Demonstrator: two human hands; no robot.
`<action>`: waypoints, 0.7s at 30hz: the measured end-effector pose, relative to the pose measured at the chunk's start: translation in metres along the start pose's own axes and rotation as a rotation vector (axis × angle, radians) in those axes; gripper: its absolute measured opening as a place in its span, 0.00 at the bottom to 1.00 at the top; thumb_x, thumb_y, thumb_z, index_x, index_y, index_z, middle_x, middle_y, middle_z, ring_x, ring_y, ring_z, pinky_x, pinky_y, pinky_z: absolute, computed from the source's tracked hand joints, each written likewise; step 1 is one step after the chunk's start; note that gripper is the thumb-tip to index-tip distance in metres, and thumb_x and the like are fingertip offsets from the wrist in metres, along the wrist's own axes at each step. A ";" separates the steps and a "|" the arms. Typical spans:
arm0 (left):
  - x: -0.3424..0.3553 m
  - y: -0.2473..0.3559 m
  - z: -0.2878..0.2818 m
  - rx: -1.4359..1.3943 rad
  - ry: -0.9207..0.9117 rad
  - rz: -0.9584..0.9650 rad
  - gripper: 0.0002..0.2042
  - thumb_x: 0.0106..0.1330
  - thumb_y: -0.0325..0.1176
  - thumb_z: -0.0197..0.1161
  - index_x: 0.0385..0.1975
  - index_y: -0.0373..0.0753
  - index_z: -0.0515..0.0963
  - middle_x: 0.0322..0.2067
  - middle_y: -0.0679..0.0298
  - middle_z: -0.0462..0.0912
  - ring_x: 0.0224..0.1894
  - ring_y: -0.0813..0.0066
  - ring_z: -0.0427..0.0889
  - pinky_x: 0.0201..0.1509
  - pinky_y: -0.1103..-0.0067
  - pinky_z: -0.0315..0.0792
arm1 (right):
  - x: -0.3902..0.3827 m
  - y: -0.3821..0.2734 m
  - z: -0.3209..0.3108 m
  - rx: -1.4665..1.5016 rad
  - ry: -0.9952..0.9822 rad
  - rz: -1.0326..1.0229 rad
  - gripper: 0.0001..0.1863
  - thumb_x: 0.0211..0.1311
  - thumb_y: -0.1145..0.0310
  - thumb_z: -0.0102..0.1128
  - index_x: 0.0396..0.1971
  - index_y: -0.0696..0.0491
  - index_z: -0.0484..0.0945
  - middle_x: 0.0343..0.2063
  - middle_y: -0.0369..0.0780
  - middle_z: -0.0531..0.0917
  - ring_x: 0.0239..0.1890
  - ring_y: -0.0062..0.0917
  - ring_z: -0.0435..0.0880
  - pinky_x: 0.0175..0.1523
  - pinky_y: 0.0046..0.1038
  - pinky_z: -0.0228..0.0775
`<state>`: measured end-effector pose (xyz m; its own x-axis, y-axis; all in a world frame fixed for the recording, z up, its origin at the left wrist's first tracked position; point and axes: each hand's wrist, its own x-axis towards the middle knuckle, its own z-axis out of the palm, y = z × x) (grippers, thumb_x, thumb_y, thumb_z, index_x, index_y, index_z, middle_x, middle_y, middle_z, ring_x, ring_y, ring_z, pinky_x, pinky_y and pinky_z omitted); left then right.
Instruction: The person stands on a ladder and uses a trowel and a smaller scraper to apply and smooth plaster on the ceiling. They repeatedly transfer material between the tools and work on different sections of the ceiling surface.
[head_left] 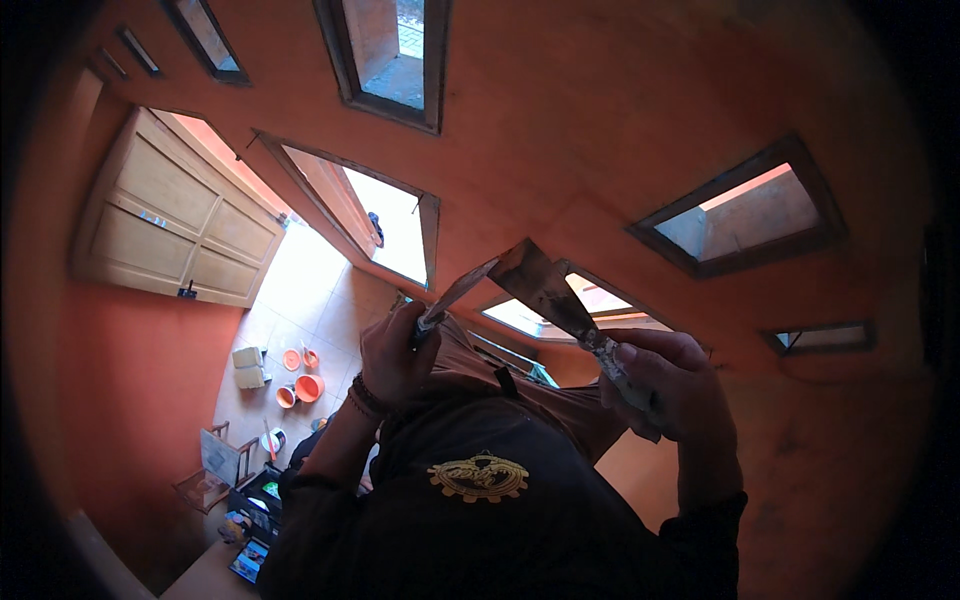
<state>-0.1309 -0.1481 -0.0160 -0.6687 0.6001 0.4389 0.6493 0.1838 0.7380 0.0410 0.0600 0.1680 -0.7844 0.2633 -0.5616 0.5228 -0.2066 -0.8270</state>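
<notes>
My left hand (395,352) is closed around the handle of a narrow putty knife (462,290), its blade slanting up to the right. In my right hand (665,385) is a broad putty knife (548,290), gripped by a whitish, crusted handle. Dark smears mark its wide metal blade. The two blades come together at their tips in front of my chest; whether putty lies between them I cannot make out. A beaded bracelet circles my left wrist.
An orange wall (560,120) with framed window openings (392,60) surrounds me. A pale panelled door (185,215) stands at the left. On the tiled floor lie orange paint buckets (309,388), a beige container (249,367), a chair (220,460) and a black toolbox (262,500).
</notes>
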 end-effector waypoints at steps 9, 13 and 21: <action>-0.004 -0.015 0.002 0.007 0.058 0.070 0.11 0.49 0.24 0.64 0.33 0.34 0.73 0.21 0.57 0.74 0.22 0.59 0.77 0.25 0.70 0.68 | 0.000 0.006 0.009 0.157 -0.097 -0.046 0.19 0.69 0.65 0.46 0.53 0.62 0.73 0.25 0.40 0.80 0.18 0.18 0.77 0.22 0.19 0.69; -0.004 -0.022 0.004 0.071 0.064 0.104 0.11 0.48 0.24 0.65 0.33 0.35 0.73 0.21 0.58 0.74 0.22 0.59 0.76 0.24 0.70 0.68 | 0.000 0.001 0.008 0.097 -0.106 -0.048 0.20 0.69 0.65 0.46 0.53 0.62 0.73 0.24 0.40 0.80 0.19 0.18 0.78 0.22 0.19 0.70; -0.001 -0.047 -0.005 0.226 0.015 0.251 0.14 0.46 0.24 0.65 0.34 0.38 0.75 0.23 0.59 0.76 0.24 0.59 0.78 0.25 0.70 0.70 | 0.008 0.002 0.011 0.133 -0.017 -0.083 0.19 0.68 0.66 0.47 0.46 0.66 0.74 0.17 0.42 0.77 0.11 0.18 0.70 0.15 0.17 0.60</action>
<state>-0.1630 -0.1609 -0.0488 -0.4816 0.6375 0.6014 0.8574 0.2008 0.4738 0.0322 0.0511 0.1624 -0.8290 0.2694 -0.4901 0.4078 -0.3085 -0.8594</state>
